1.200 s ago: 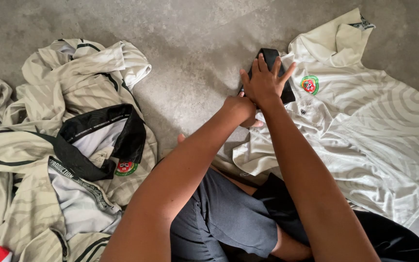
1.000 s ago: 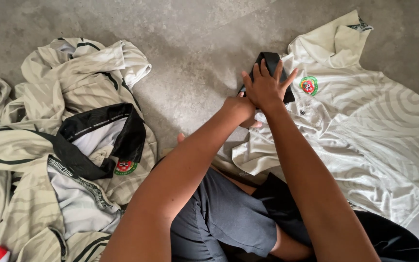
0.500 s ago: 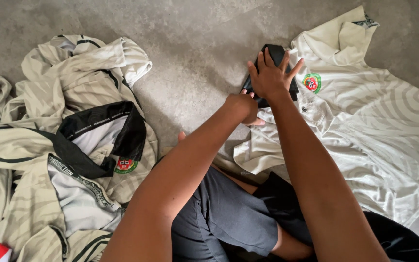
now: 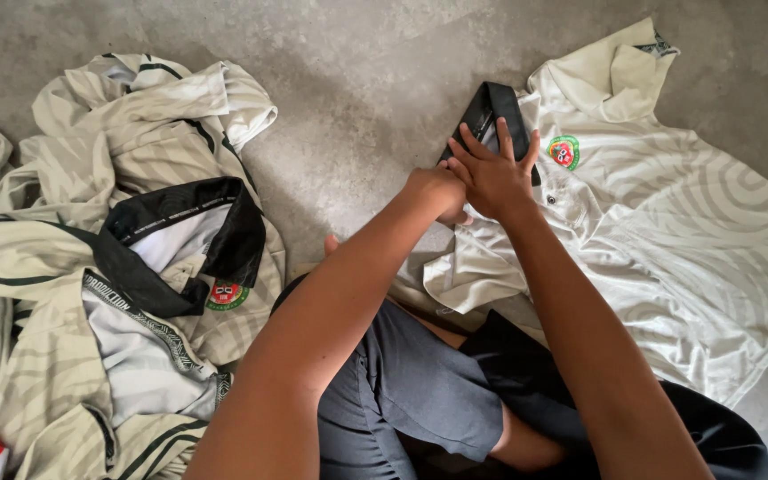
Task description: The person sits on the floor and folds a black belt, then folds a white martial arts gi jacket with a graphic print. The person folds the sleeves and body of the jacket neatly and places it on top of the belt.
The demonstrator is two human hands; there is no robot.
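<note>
A cream polo shirt with a black collar and round chest badge lies spread on the grey floor, right side.

1. I see the cream shirt is thin, smooth synthetic-looking cloth, slight sheen, tonal swirl print.
2. Its black collar is ribbed knit, matt.
3. The shirt pile: same cloth, crumpled.
4. The floor looks like bare concrete, rough, matt, mottled grey.
5. The grey shorts are matt woven cloth.
</note>
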